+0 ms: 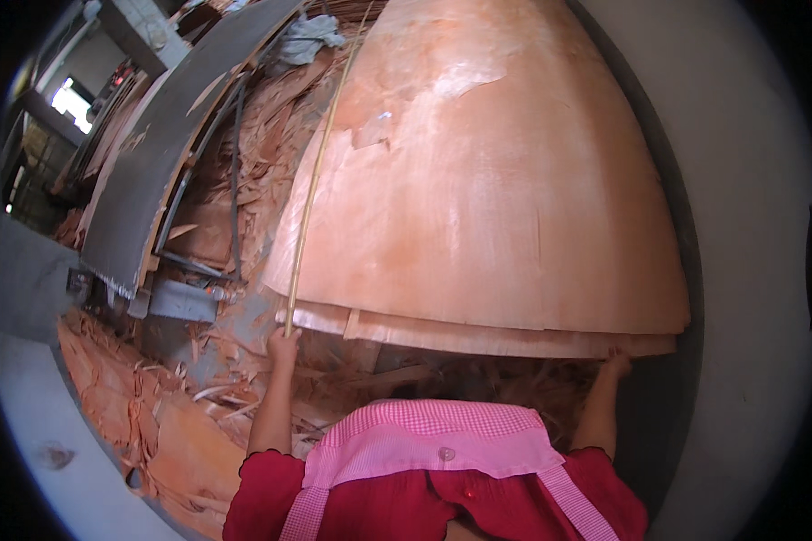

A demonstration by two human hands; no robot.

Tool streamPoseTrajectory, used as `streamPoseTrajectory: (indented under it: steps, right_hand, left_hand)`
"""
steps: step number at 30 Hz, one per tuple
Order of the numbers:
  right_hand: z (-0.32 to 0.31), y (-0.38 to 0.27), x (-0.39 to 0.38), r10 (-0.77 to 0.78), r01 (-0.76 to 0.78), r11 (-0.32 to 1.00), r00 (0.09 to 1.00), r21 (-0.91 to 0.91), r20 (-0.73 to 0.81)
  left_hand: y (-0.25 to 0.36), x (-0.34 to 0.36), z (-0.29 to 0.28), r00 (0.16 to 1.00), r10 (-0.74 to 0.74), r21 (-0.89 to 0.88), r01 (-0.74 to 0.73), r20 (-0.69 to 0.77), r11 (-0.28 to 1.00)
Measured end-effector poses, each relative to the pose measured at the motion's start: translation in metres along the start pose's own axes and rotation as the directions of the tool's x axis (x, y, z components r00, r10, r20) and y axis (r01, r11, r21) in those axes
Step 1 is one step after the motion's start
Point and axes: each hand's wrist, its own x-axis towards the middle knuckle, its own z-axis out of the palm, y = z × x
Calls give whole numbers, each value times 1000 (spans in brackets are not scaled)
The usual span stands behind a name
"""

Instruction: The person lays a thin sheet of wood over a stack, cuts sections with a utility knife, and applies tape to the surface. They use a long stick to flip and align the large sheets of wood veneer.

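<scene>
Large orange-brown wood veneer sheets [478, 207] lie stacked before me, with a lower sheet [478, 337] showing along the near edge. My left hand [284, 345] is closed around the near end of a long thin yellowish stick [314, 180], at the near left corner of the stack. That stick runs away from me along the stack's left side. At the near right corner, my right hand [616, 362] grips the edge of the lower veneer sheet; its fingertips are partly hidden. One upper sheet has a torn patch near its left side.
Veneer scraps [153, 406] cover the floor at left and under the near edge. A dark-topped table [180, 126] on a metal frame stands at far left, with a pale cloth [309, 38] beside it. A grey wall [749, 270] runs along the right.
</scene>
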Motion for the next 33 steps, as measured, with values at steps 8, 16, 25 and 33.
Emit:
streamPoseTrajectory:
  steps: [8, 16, 25, 33]
  right_hand:
    - [72, 6, -91, -449, 440, 891, 815, 111, 366]
    - [135, 65, -340, -62, 401, 901, 498, -167, 865]
    - [142, 166, -476, 394, 568, 688, 231, -452, 890]
    - [221, 211, -576, 416, 555, 746, 44, -368, 908]
  left_hand:
    - [-19, -19, -26, 983, 10, -395, 66, 185, 916]
    - [25, 3, 55, 936, 24, -558, 190, 352, 808]
    - [-32, 180, -17, 978, -71, 257, 121, -195, 959]
    - [95, 85, 4, 812, 581, -295, -569, -55, 767]
